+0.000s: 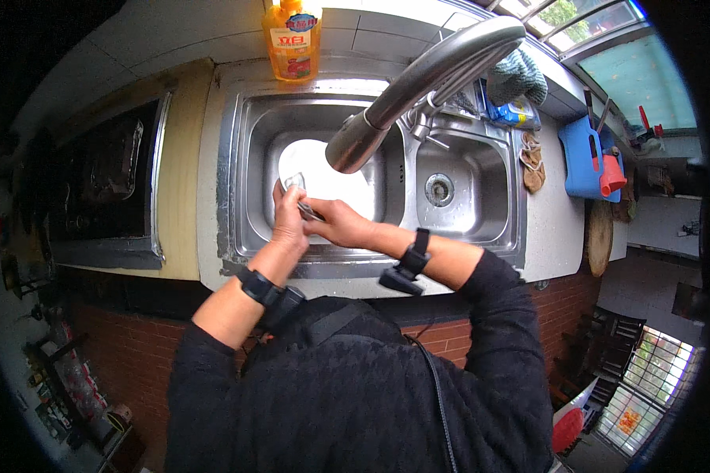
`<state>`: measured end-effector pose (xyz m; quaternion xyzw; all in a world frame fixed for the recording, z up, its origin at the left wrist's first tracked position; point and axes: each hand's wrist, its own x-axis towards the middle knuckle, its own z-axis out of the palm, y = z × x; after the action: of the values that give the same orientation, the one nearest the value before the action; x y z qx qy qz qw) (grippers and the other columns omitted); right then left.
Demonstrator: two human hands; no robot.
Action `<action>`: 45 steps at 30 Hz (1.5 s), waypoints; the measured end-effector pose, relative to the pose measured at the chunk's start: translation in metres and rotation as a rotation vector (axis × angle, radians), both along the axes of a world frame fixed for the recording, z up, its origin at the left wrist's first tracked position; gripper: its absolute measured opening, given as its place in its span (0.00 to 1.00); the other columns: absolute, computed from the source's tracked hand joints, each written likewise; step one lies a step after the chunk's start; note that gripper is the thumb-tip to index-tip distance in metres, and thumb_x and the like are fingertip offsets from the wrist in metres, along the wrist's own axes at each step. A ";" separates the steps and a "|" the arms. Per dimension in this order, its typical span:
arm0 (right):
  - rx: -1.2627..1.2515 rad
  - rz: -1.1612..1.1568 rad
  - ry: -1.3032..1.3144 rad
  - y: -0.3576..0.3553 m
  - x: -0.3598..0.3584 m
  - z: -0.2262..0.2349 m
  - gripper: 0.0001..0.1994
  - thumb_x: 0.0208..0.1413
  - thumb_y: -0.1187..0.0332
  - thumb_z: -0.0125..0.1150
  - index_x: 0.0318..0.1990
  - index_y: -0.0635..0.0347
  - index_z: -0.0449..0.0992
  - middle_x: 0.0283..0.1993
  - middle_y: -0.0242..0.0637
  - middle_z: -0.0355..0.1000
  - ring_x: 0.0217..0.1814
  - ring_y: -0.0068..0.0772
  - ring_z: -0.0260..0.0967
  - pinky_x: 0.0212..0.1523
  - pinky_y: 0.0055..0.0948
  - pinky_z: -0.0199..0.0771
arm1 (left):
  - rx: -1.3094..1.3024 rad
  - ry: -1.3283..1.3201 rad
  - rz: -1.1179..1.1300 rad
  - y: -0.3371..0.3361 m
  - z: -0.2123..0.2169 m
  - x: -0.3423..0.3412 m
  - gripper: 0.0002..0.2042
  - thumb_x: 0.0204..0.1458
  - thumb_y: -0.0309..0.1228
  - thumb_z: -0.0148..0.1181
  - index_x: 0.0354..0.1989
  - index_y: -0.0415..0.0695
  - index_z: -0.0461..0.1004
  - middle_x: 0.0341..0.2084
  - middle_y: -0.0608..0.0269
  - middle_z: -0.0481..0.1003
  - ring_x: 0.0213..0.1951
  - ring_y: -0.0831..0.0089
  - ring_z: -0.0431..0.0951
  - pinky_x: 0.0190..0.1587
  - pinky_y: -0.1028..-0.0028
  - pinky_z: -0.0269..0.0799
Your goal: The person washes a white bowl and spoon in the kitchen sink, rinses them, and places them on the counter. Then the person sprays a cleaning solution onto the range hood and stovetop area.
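Observation:
Both hands meet over the left basin of a steel double sink (394, 201). My left hand (289, 217) is closed around a metal utensil, seemingly a spoon (294, 181), whose pale rounded end shows above the fingers. Its dark, shiny handle comes out between the hands, where my right hand (341, 224) grips it with curled fingers. Beneath them, a round white dish (301, 158) lies in the basin; whether it is a plate or a bowl I cannot tell. The fingers hide part of the utensil.
A curved steel faucet (426, 75) arches over the left basin, close to my hands. An orange detergent bottle (293, 43) stands behind the sink. Right of it are brown gloves (532, 162), a blue container (582, 162) and a blue wipes pack (514, 114). A dark stove (106, 173) lies left.

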<state>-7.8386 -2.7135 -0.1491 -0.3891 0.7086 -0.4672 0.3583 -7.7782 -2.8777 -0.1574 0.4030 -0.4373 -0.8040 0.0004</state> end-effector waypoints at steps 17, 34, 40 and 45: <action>0.184 0.141 0.487 0.027 -0.014 -0.015 0.10 0.46 0.70 0.63 0.38 0.57 0.77 0.32 0.47 0.75 0.36 0.51 0.74 0.37 0.43 0.73 | 0.134 -0.141 -0.021 0.025 0.021 -0.014 0.28 0.43 0.48 0.52 0.53 0.46 0.65 0.43 0.56 0.71 0.44 0.57 0.73 0.40 0.49 0.73; 0.167 0.196 0.669 0.024 -0.024 -0.004 0.15 0.46 0.75 0.62 0.44 0.60 0.76 0.45 0.39 0.77 0.46 0.47 0.73 0.46 0.41 0.72 | -0.046 -0.170 -0.164 0.020 0.020 -0.024 0.29 0.44 0.49 0.50 0.55 0.51 0.61 0.47 0.51 0.69 0.47 0.54 0.73 0.42 0.44 0.74; 0.030 -0.007 0.007 0.009 -0.026 0.018 0.18 0.54 0.63 0.60 0.51 0.59 0.74 0.42 0.55 0.74 0.45 0.52 0.73 0.44 0.38 0.72 | -0.108 0.144 0.116 0.025 -0.003 -0.020 0.23 0.46 0.38 0.50 0.54 0.54 0.60 0.43 0.62 0.68 0.44 0.65 0.72 0.36 0.58 0.75; 0.709 0.547 0.422 0.039 -0.056 0.005 0.30 0.63 0.43 0.35 0.63 0.50 0.64 0.68 0.44 0.56 0.72 0.43 0.48 0.70 0.52 0.38 | -0.022 0.055 -0.142 0.016 -0.010 0.003 0.22 0.51 0.45 0.50 0.53 0.51 0.63 0.46 0.58 0.71 0.46 0.59 0.76 0.37 0.50 0.78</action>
<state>-7.8946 -2.6745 -0.1445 -0.5009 0.7529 0.0027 0.4268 -7.7753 -2.8613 -0.1678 0.3488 -0.4734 -0.8079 -0.0402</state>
